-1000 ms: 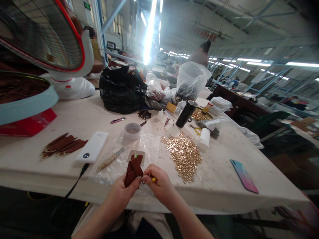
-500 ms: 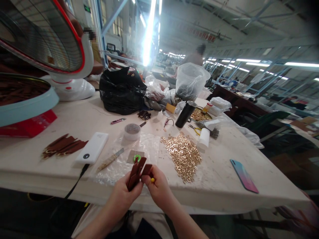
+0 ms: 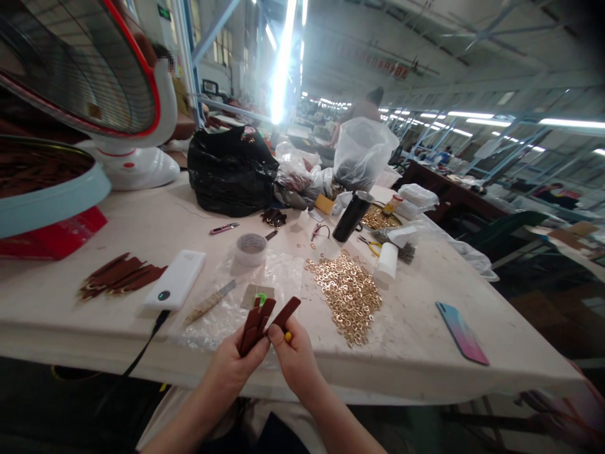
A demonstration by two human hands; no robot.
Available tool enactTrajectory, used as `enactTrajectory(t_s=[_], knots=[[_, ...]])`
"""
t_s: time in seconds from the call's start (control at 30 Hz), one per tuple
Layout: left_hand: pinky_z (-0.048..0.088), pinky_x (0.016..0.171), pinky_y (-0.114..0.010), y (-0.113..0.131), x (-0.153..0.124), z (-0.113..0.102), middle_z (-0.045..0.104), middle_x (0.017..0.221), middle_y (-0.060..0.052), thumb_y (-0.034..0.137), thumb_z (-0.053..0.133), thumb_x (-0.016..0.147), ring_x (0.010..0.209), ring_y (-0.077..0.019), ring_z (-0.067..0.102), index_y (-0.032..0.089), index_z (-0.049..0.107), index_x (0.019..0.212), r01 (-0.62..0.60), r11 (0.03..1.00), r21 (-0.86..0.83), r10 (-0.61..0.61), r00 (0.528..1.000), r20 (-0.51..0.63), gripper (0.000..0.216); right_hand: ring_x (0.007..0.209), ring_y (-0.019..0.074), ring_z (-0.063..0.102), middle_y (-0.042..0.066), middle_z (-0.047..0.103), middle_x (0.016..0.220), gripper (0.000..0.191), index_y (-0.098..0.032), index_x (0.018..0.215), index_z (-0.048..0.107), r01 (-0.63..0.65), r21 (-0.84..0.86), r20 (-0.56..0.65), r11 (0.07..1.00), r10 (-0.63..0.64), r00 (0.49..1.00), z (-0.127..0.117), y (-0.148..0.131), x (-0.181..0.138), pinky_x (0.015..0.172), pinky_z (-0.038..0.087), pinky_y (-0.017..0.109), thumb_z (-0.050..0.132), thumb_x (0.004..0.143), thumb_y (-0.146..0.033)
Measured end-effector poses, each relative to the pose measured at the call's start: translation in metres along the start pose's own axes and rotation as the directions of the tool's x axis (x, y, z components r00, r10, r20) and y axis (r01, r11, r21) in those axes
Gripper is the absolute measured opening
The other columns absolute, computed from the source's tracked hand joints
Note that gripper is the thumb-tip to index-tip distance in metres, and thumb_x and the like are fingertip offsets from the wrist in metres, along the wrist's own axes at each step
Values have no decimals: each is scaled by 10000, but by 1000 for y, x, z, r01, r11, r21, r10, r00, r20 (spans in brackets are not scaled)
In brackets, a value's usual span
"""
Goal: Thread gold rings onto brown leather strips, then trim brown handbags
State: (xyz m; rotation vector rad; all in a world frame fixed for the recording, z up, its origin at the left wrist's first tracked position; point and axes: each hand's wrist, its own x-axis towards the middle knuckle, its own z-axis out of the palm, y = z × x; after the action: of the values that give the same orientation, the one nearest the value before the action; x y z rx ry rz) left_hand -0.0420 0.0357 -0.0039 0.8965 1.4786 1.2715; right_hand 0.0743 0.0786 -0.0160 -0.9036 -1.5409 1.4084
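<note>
In my left hand [image 3: 235, 362] I grip several brown leather strips [image 3: 255, 326], fanned upward. My right hand [image 3: 297, 360] is closed on a single brown leather strip [image 3: 287, 311], which slants up to the right. A small yellow knob [image 3: 288, 337] shows at its fingers; I cannot make out what it belongs to. Both hands are close together over the table's front edge. Just beyond them lie a bright green ring [image 3: 261, 299] and a grey-brown square piece [image 3: 250, 295] on clear plastic. A heap of gold metal rings [image 3: 347, 296] spreads to the right of my hands.
To the left are more leather strips [image 3: 118, 275], a white power bank [image 3: 174, 281] with a cable, and a fan [image 3: 137, 167]. A wrapped-handle knife [image 3: 210, 302] and a tape roll [image 3: 250, 250] lie ahead. A black cylinder [image 3: 352, 216] stands behind the rings; a phone [image 3: 462, 331] lies right.
The strip in my right hand has come up and tilted to the right, with more of its length showing. My left hand still holds its bunch almost in place.
</note>
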Motion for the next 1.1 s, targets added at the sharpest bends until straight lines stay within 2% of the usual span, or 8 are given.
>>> enactTrajectory(t_s=[0.2,0.33,0.43,0.57,0.73,0.8,0.9,1.1], knots=[[446,600,-237,1,4,-4,642,632,19,315,652,600,598,-159,556,163,678,805,6,998,67,-5,1000,-12,257,705,164,548,17,622,752,308,-180,846,612,-145,58,119,988,137,983,-3,2,9,684,451,284,555,766,-471],[402,552,-230,3,4,-5,598,592,18,338,694,576,548,-132,497,158,655,760,66,998,-4,-66,998,11,260,748,172,556,17,632,773,273,-182,849,611,-97,53,115,994,91,989,-3,-4,11,726,446,289,548,777,-438],[257,420,-204,1,0,-2,433,457,68,413,702,588,424,-84,344,159,612,754,180,980,-90,-181,984,-5,317,748,170,560,16,628,764,285,-188,829,598,-102,92,101,990,93,991,-1,-4,10,726,447,286,532,784,-462],[119,412,-189,-2,0,1,312,444,112,440,707,572,397,-46,213,161,549,763,265,941,-210,-269,963,13,374,717,149,543,1,612,757,328,-195,846,590,-181,123,180,976,157,971,-2,3,15,706,433,276,576,747,-507],[116,418,-186,-4,7,-4,327,434,114,399,693,554,394,-43,225,168,515,744,298,935,-194,-308,951,-26,348,455,77,358,-70,438,515,392,-187,693,523,-343,88,287,935,306,908,-13,5,32,445,297,217,595,711,-572],[141,419,-186,-6,10,-8,338,431,111,393,683,557,404,-48,241,170,499,728,302,931,-205,-317,948,-42,336,450,76,368,-60,458,526,413,-188,666,503,-316,126,199,940,288,937,-20,3,39,436,296,217,559,734,-591],[174,423,-184,-10,16,-17,351,431,106,399,681,571,420,-50,258,176,465,684,266,934,-239,-292,953,-83,331,550,100,457,-17,558,602,399,-188,688,537,-139,136,-77,981,150,986,-33,1,51,519,369,226,514,779,-576],[190,417,-181,-15,32,-31,364,433,94,383,688,610,418,-38,267,181,393,584,176,933,-313,-223,967,-121,358,466,96,421,-44,516,510,403,-202,698,500,-23,205,-286,979,82,955,-31,17,72,463,312,230,480,794,-593]])
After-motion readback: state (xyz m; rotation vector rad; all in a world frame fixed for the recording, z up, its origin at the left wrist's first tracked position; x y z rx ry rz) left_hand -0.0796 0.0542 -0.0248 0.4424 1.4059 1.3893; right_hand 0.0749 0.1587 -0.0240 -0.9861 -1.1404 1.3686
